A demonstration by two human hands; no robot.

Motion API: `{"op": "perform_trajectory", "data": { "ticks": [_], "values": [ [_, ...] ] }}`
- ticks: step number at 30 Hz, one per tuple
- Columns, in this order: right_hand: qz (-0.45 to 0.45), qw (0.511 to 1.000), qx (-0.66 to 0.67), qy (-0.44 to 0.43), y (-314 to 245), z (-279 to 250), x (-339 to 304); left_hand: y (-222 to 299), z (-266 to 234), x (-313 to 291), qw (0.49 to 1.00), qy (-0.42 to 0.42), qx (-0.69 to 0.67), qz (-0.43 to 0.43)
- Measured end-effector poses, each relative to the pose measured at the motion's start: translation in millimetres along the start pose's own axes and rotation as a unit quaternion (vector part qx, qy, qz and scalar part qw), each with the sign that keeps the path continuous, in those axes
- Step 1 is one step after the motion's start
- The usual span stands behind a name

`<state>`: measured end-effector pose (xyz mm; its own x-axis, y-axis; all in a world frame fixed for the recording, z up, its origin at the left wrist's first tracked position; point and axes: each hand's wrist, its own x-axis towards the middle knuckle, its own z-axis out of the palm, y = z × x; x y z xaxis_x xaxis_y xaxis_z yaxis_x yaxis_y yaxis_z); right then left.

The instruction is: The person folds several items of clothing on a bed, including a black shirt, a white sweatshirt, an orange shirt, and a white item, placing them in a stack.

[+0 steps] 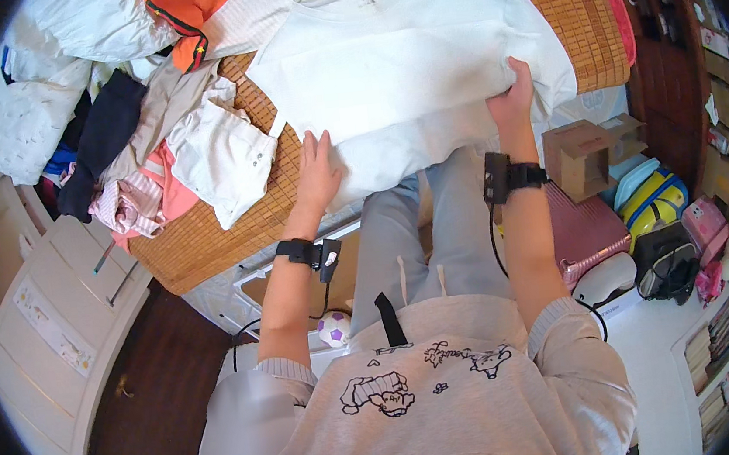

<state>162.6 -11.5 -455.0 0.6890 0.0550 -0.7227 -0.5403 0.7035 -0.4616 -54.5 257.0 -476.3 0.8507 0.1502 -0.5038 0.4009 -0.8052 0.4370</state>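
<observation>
A white T-shirt [402, 66] lies spread on a woven bamboo mat, its neckline at the far side and its near part hanging over the bed's edge by my legs. A crosswise fold or crease runs over its middle. At the shirt's left edge, my left hand [318, 178] rests with fingers stretched out. My right hand [513, 101] grips the cloth near the right side, some of its fingers hidden by the fabric. Black bands with small devices circle both wrists.
Left of the shirt, a white garment with buttons [221, 153] lies beside a heap of clothes [113, 120]. An orange garment [208, 10] is at the far side. On the right stand a cardboard box [577, 159], a pink suitcase [589, 236] and bags. A small ball [334, 329] is near my legs.
</observation>
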Motion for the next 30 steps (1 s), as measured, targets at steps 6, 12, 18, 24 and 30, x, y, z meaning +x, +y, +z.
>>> {"op": "perform_trajectory", "data": {
  "ticks": [6, 12, 18, 24, 30],
  "values": [
    [-0.105, 0.944, -0.301, 0.088, -1, -62, 55, 2, 7, 3, 0.999, 0.002, 0.050, 0.020],
    [-0.104, 0.918, -0.379, 0.052, -18, -105, 45, 2, 10, 8, 0.997, -0.023, 0.075, -0.001],
    [-0.055, 0.986, -0.145, 0.055, -37, -162, 16, -1, 10, 12, 0.994, -0.062, 0.085, -0.013],
    [0.034, 0.984, 0.172, 0.017, -62, -164, 1, 8, -6, 18, 0.989, -0.110, 0.090, -0.035],
    [0.005, 0.987, 0.133, 0.087, -85, -209, 51, 10, -20, 25, 0.978, -0.154, 0.127, -0.065]
  ]
}}
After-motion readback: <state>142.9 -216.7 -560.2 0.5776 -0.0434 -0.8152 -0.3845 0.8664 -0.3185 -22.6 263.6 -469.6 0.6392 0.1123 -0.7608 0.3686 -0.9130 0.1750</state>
